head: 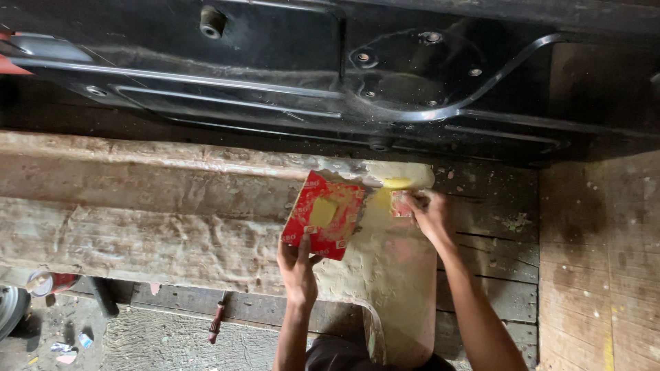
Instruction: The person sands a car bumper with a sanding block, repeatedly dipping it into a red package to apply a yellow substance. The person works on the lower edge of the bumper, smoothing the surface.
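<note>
The left hand grips a red card holding yellow putty, its edge near the panel's corner. At three o'clock, the right hand pinches a small scraper; bare wooden floor lies beyond.

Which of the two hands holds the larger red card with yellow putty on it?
The left hand holds the larger red card; the right hand presses a smaller scrap against the panel.

Looks like an auto body workshop: a black car panel is laid on worn planks, filler-smeared bodywork alongside.
</note>
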